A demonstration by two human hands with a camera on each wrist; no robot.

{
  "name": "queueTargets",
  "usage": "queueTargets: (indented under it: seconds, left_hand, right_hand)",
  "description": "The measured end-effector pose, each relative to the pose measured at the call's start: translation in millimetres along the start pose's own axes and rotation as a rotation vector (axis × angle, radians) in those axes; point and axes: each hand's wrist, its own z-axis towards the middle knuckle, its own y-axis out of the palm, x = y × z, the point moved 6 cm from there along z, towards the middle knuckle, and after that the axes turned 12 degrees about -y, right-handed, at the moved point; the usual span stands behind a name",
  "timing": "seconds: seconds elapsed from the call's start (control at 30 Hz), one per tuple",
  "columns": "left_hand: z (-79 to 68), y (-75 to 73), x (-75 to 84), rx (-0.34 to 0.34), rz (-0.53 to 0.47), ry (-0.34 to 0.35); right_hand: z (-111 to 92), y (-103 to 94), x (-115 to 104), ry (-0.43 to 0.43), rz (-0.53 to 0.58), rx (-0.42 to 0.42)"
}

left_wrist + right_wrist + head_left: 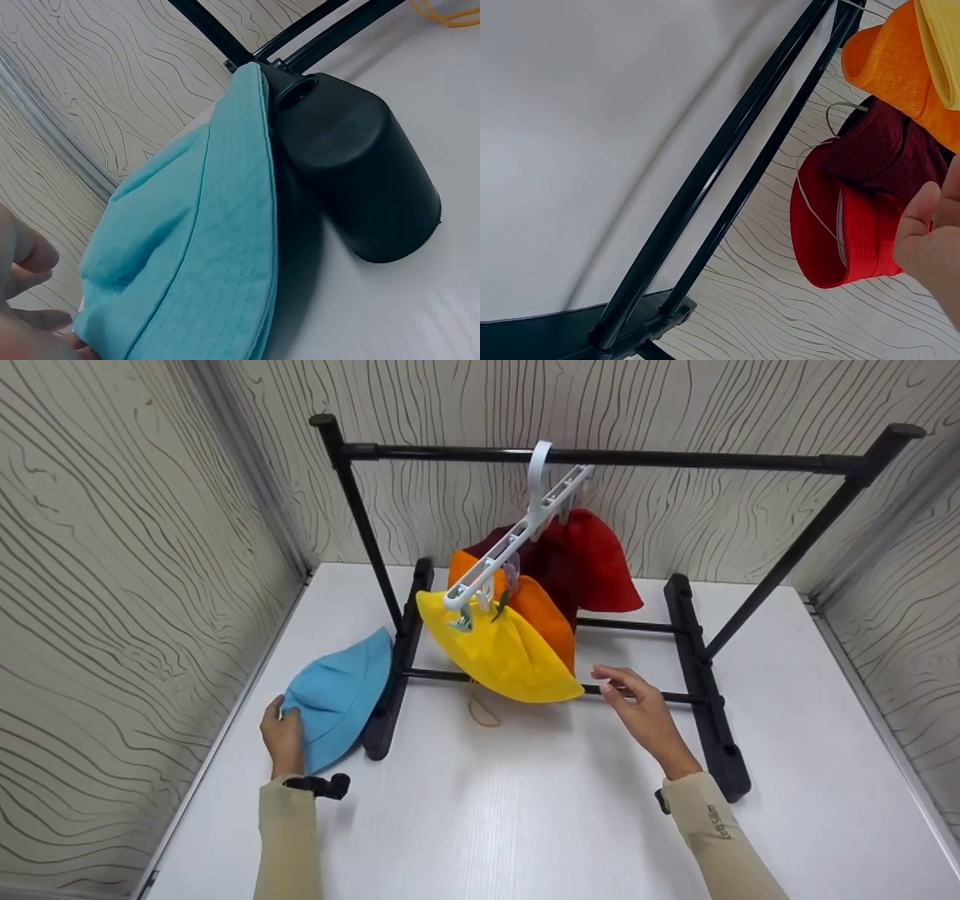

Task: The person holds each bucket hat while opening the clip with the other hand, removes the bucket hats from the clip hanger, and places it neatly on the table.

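On the left, a light blue bucket hat (pixel 341 690) lies tilted with its brim against the black rack foot. My left hand (pixel 283 735) is at its crown; in the left wrist view the fingertips (pixel 56 319) touch the crown's edge, and no finger lies across the hat. Near the yellow hat (pixel 502 656), my right hand (pixel 645 716) has thumb and fingers apart and holds nothing. The yellow hat hangs at the near end of a white clip hanger (pixel 517 536). Behind it hang an orange hat (pixel 551 615), a maroon hat (pixel 540 555) and a red hat (pixel 600 562).
A black rack with a top bar (pixel 675 458) carries the hanger. Its feet (pixel 709 690) and two low crossbars stand on the white table (pixel 487 825). A thin yellow cord (pixel 484 714) dangles below the yellow hat. Patterned walls (pixel 112 585) enclose the table.
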Motion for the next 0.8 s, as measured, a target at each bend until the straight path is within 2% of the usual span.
queueTargets:
  seconds: [0.33, 0.8]
  left_hand:
    - [-2.9, 0.6, 2.5, -0.010, -0.018, -0.022]
    - [-7.8, 1.1, 11.8, -0.024, -0.070, 0.000]
  right_hand:
    - [-2, -2.7, -1, 0.022, -0.006, -0.004]
    - [0, -4.6, -2, 0.020, -0.016, 0.000]
